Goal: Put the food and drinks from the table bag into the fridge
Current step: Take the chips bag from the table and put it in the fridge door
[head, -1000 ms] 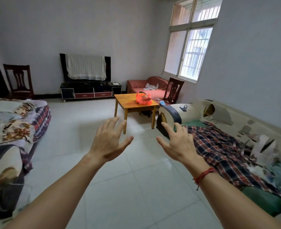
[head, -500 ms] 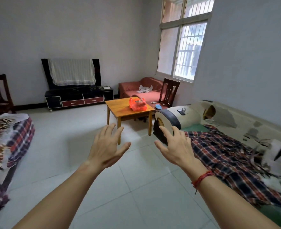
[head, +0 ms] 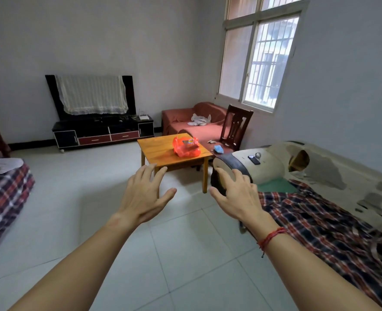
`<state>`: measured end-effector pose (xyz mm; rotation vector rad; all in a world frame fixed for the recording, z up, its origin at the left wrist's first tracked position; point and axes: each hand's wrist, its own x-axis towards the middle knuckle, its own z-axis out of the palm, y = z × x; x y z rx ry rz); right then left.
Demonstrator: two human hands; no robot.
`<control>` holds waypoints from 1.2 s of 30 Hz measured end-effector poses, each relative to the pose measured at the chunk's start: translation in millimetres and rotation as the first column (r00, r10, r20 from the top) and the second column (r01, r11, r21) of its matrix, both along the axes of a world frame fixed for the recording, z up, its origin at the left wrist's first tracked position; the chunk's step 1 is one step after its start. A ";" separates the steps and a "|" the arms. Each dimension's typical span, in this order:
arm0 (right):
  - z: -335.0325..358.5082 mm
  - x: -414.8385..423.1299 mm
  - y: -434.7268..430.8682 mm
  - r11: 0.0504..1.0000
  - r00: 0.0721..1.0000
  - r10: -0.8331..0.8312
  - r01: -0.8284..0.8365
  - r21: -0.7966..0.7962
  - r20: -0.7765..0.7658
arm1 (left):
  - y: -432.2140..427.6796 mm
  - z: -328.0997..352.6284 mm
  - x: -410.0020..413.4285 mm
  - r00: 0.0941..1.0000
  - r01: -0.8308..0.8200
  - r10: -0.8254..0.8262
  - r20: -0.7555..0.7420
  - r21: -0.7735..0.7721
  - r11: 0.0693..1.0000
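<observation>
A red plastic bag [head: 186,147] with packaged items inside sits on a small wooden table [head: 160,152] in the middle of the room, some way ahead of me. My left hand [head: 143,195] and my right hand [head: 237,195] are stretched out in front of me over the tiled floor, fingers spread, holding nothing. Both hands are well short of the table. No fridge is in view.
A worn sofa [head: 320,176] with a plaid blanket [head: 324,223] runs along the right, a phone [head: 254,159] on its armrest. A dark chair [head: 236,127], a red sofa [head: 194,122] and a TV stand [head: 102,133] stand beyond the table. Another plaid-covered seat [head: 3,196] is left.
The view has moved forward and turned right, so the table and bag appear closer and larger. Both hands stay raised and spread, empty.
</observation>
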<state>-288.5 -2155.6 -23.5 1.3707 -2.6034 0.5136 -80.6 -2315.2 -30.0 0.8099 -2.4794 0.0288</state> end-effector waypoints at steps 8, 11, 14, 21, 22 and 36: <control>-19.2 -84.8 -98.8 1.000 1.000 0.020 -0.020 0.023 0.022 | -105.2 -26.0 -91.9 1.000 -0.006 0.005 0.015 0.030 1.000; -28.6 -118.4 -145.1 1.000 1.000 0.008 -0.008 0.023 0.026 | -152.9 -38.6 -123.8 1.000 -0.008 0.007 0.018 0.038 0.999; -35.5 -154.7 -198.4 1.000 1.000 -0.007 0.006 0.030 0.028 | -208.8 -47.7 -156.7 1.000 -0.004 0.004 0.016 0.049 0.999; -40.3 -229.6 -317.9 0.997 0.999 -0.028 0.027 0.071 0.019 | -332.6 -57.1 -240.1 0.999 0.011 -0.015 0.046 0.097 0.995; -40.8 -239.7 -332.1 0.997 0.999 -0.029 0.028 0.077 0.014 | -346.1 -56.8 -251.5 0.998 0.018 -0.023 0.050 0.100 0.995; -87.1 -409.6 -506.5 0.995 0.995 -0.035 0.026 0.100 0.090 | -511.0 -88.1 -415.5 0.986 0.004 -0.029 0.166 0.146 0.989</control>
